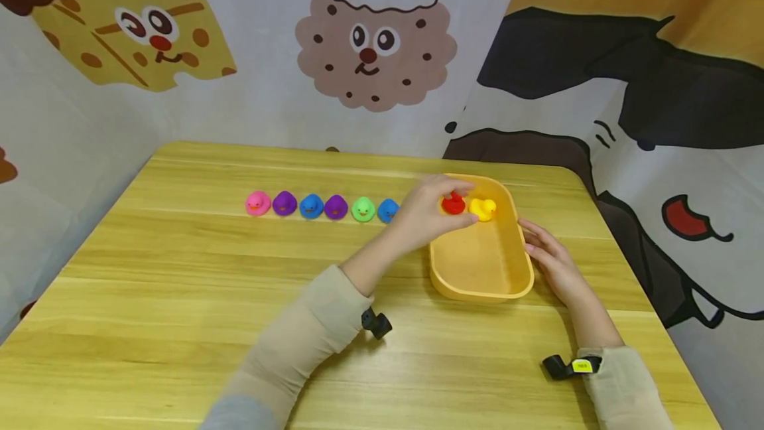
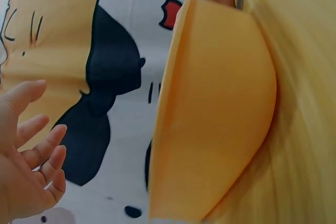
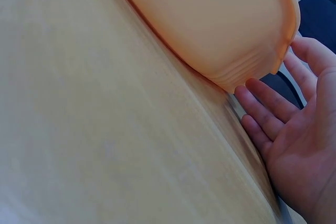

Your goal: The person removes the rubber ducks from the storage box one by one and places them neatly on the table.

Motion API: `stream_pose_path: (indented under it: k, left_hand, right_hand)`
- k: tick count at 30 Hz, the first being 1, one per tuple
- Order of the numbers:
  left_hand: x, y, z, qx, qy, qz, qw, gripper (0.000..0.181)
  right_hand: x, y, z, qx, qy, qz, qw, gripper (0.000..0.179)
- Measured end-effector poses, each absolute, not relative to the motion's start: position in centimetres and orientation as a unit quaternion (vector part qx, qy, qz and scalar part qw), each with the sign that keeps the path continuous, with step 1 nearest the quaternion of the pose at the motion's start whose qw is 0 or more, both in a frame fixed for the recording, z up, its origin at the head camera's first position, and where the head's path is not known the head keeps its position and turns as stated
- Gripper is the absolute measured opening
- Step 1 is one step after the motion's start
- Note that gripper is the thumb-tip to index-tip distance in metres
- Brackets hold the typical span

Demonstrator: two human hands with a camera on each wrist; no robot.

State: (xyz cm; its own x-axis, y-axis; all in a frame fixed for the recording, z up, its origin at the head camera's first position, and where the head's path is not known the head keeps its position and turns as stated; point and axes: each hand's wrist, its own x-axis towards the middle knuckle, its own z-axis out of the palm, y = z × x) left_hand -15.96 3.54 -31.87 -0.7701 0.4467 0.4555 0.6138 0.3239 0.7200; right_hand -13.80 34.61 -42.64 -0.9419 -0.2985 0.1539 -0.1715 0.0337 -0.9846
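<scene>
My left hand [image 1: 420, 214] reaches over the left rim of a yellow plastic basin [image 1: 477, 261], thumb and fingers spread apart. The left wrist view shows this hand with nothing between its fingers. Just below its fingertips, inside the basin, is a red toy duck [image 1: 453, 204], partly covered by the hand. Beside it in the basin sits a yellow toy duck [image 1: 483, 209]. At the basin's right side, my right hand [image 1: 555, 264] rests its extended fingertips against the wall and rim, as the right wrist view [image 3: 299, 145] shows too.
Left of the basin, several toy ducks stand in a row: a pink duck [image 1: 258, 204], purple ducks, blue ducks and a green duck [image 1: 363, 209]. The wooden table [image 1: 179, 297] ends at a printed cloth [image 1: 251, 118]. Small black cameras are worn at both wrists.
</scene>
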Motion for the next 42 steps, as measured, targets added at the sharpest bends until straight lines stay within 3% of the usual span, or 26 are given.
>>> stream_pose_path:
  k: [6, 23, 42]
  left_hand:
    - [-16.8, 5.6, -33.0, -0.321, -0.806, -0.492, 0.073, 0.044]
    - [-20.5, 9.7, -35.9, -0.257, -0.839, -0.479, -0.036, 0.054]
    - [-23.0, 12.1, -37.0, -0.223, -0.85, -0.463, -0.115, 0.061]
  right_hand:
    - [-13.8, 34.5, -42.7, -0.161, 0.719, -0.674, 0.049, 0.046]
    - [-13.9, 34.6, -42.6, -0.175, 0.712, -0.678, 0.049, 0.046]
    - [-14.0, 34.7, -42.7, -0.159, 0.734, -0.659, 0.047, 0.046]
